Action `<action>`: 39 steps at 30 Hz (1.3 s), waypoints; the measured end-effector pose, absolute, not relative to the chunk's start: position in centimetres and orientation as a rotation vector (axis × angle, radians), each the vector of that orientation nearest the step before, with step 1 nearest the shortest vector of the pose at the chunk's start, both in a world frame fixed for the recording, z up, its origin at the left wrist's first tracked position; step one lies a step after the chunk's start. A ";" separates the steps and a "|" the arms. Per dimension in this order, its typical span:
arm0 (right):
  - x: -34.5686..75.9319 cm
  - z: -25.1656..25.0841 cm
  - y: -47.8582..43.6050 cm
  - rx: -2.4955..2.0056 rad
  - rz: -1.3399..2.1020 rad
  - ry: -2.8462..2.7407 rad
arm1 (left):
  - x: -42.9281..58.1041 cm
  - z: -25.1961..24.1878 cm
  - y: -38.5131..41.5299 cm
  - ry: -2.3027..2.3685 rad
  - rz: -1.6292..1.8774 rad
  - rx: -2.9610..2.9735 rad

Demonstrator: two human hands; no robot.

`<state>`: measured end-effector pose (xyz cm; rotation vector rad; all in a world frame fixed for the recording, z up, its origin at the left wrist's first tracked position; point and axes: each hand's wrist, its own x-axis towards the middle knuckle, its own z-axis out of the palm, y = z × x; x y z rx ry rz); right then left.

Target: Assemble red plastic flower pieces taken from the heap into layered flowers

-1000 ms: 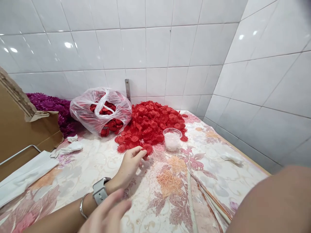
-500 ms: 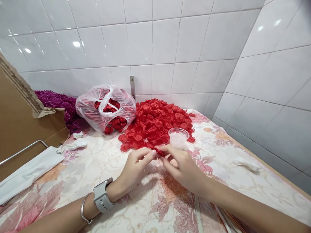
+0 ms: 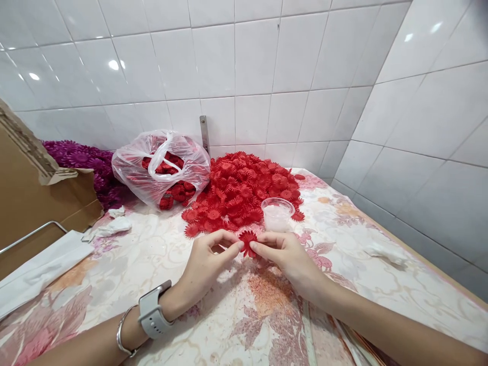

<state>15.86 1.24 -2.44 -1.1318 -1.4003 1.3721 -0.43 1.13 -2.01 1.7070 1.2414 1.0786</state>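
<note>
A single red flower piece [image 3: 247,243] with pointed petals is held between my two hands, above the floral tablecloth. My left hand [image 3: 213,259] pinches its left edge with thumb and forefinger. On the other side, my right hand [image 3: 287,256] grips it between thumb and fingers. Just beyond my hands lies a large heap of red flower pieces [image 3: 244,188]. A clear plastic cup [image 3: 277,216] with whitish contents stands at the front right of the heap, close behind my right hand.
Left of the heap sits a translucent plastic bag [image 3: 163,170] of red pieces, with purple flower pieces [image 3: 86,160] beyond. A cardboard box [image 3: 49,203] and white cloth [image 3: 41,269] are at the left. Crumpled white tissue [image 3: 387,254] lies right. Tiled walls stand behind and at the right.
The flower piece has turned so that its petals face the camera. My fingers now sit at its two sides. The view has shifted slightly.
</note>
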 end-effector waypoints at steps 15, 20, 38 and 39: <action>15.9 -2.7 1.5 -1.030 1.388 -1.423 | -0.4 -1.9 0.9 1.290 1.160 1.858; 16.1 -2.6 1.4 -1.047 1.311 -1.492 | -0.1 -1.6 0.7 1.201 1.052 1.720; 16.0 -2.3 1.1 -1.012 1.287 -1.669 | -0.1 -2.1 1.3 1.045 0.982 1.316; 16.0 -2.2 1.1 -1.006 1.310 -1.656 | -0.2 -2.1 1.3 1.042 0.990 1.334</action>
